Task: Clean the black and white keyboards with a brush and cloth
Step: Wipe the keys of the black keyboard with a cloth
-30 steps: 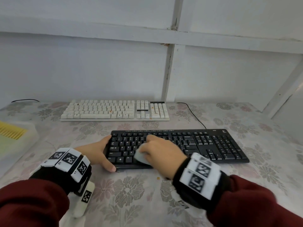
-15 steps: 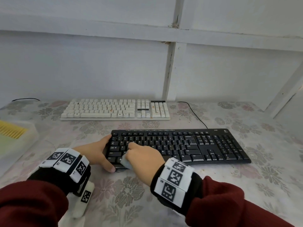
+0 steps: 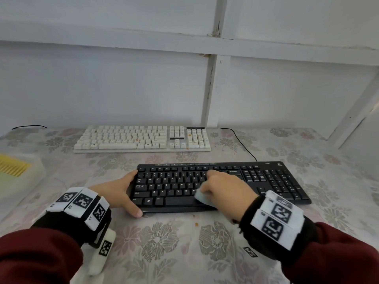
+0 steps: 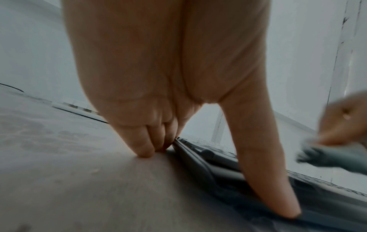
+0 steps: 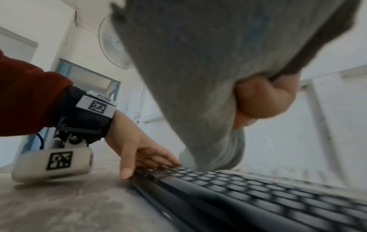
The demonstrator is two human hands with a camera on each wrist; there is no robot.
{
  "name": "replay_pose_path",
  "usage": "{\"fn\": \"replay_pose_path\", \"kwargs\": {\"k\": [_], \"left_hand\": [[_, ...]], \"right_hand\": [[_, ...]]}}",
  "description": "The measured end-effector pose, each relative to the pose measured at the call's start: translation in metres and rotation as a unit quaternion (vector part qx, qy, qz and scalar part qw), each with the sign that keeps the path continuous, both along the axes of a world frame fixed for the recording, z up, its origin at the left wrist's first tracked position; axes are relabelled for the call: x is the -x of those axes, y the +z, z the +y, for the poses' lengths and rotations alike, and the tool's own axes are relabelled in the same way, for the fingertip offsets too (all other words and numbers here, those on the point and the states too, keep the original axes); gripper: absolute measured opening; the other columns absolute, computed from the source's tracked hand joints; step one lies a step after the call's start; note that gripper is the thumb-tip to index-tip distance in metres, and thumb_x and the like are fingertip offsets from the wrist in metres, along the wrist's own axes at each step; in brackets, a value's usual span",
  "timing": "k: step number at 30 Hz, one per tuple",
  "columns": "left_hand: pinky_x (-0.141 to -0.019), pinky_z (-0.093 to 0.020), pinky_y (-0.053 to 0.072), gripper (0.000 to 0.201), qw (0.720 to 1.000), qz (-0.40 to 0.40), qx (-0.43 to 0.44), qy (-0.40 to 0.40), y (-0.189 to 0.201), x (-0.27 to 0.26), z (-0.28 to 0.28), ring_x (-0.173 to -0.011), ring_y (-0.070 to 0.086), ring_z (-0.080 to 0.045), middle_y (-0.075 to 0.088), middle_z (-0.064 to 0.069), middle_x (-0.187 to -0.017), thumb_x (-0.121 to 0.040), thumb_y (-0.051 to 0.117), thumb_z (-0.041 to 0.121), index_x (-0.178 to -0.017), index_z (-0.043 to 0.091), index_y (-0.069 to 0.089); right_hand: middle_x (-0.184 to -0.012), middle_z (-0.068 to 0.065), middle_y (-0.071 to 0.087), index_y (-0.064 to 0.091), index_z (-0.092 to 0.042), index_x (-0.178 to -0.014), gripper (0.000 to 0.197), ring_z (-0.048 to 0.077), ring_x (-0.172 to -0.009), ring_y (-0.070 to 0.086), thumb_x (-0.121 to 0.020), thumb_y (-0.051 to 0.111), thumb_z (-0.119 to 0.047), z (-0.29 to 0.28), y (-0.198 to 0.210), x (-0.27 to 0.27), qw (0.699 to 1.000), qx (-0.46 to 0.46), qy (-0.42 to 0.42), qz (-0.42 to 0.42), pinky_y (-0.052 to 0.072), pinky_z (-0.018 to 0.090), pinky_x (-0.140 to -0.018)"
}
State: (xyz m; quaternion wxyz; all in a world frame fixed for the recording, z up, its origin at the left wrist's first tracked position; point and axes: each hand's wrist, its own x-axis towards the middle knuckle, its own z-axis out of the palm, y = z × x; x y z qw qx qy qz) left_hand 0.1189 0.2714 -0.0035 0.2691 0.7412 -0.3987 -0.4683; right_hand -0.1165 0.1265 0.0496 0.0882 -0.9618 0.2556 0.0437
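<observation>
The black keyboard [image 3: 266, 181] lies near the front of the table, and the white keyboard [image 3: 133, 138] lies behind it by the wall. My left hand [image 3: 127, 191] presses on the black keyboard's left end, thumb along its front edge and fingers straight at its side. My right hand [image 3: 221, 187] grips a bunched pale grey cloth [image 3: 202, 196] and presses it on the middle keys near the space bar. The right wrist view shows the cloth [image 5: 198, 78] hanging from my curled fingers onto the black keyboard [image 5: 238, 196], blurred by motion.
A translucent box [image 3: 30, 181] with a yellow bristled item [image 3: 12, 165] sits at the table's left edge. The black keyboard's cable [image 3: 240, 140] runs back to the wall. Crumbs [image 3: 195, 224] lie on the floral tablecloth [image 3: 164, 242] before the keyboard.
My right hand swept the cloth left to the keyboard's left end, then back right to the middle keys. My left hand has stayed in place.
</observation>
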Motion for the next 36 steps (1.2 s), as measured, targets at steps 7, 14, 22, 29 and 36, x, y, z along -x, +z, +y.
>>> {"fn": "replay_pose_path", "kwargs": {"k": [7,14,22,29,36], "left_hand": [[-0.098,-0.023,0.043,0.144,1.0,-0.022,0.001,-0.009,0.001,0.0,0.001,-0.117,0.05,-0.006,0.051,0.011,-0.126,-0.014,0.094,0.041,-0.137,0.027,0.021],[-0.08,-0.009,0.043,0.126,1.0,-0.004,0.004,-0.005,0.003,0.003,-0.002,-0.108,0.047,0.005,0.046,0.02,-0.121,-0.037,0.094,0.016,-0.136,0.027,0.018],[-0.113,-0.04,0.029,0.149,1.0,-0.016,0.0,-0.004,-0.002,-0.003,0.002,-0.128,0.041,-0.01,0.044,0.017,-0.133,-0.017,0.092,0.05,-0.143,0.032,0.015],[-0.11,-0.032,0.032,0.139,1.0,-0.004,-0.001,0.002,-0.001,0.001,0.0,-0.121,0.044,-0.005,0.045,0.02,-0.127,-0.026,0.095,0.038,-0.141,0.031,0.017],[-0.107,-0.029,0.032,0.139,1.0,-0.025,-0.009,-0.003,0.0,0.001,0.0,-0.122,0.042,-0.007,0.042,0.025,-0.123,-0.031,0.093,0.032,-0.144,0.028,0.013]], "right_hand": [[-0.094,0.003,0.038,0.067,-0.009,-0.107,0.024,0.026,-0.077,0.047,-0.093,0.05,-0.018,0.059,0.001,-0.08,0.99,-0.043,0.126,-0.034,0.037,0.029,-0.057],[-0.101,0.006,0.04,0.067,-0.007,-0.11,0.024,0.03,-0.079,0.05,-0.093,0.053,-0.017,0.068,-0.019,-0.097,0.99,-0.019,0.141,-0.001,0.031,0.026,-0.054],[-0.09,0.001,0.037,0.067,-0.007,-0.093,0.024,0.029,-0.079,0.057,-0.095,0.045,-0.015,0.03,-0.022,-0.043,0.992,-0.003,0.125,-0.003,0.047,0.032,-0.066],[-0.08,-0.003,0.034,0.058,-0.017,-0.077,0.031,0.022,-0.07,0.052,-0.097,0.04,-0.033,-0.004,-0.023,0.014,0.997,0.033,0.067,-0.036,0.039,0.025,-0.058],[-0.093,0.001,0.046,0.072,-0.023,-0.102,0.024,0.02,-0.087,0.052,-0.093,0.051,-0.021,-0.035,0.003,0.042,0.999,-0.045,0.028,-0.013,0.035,0.028,-0.067]]}}
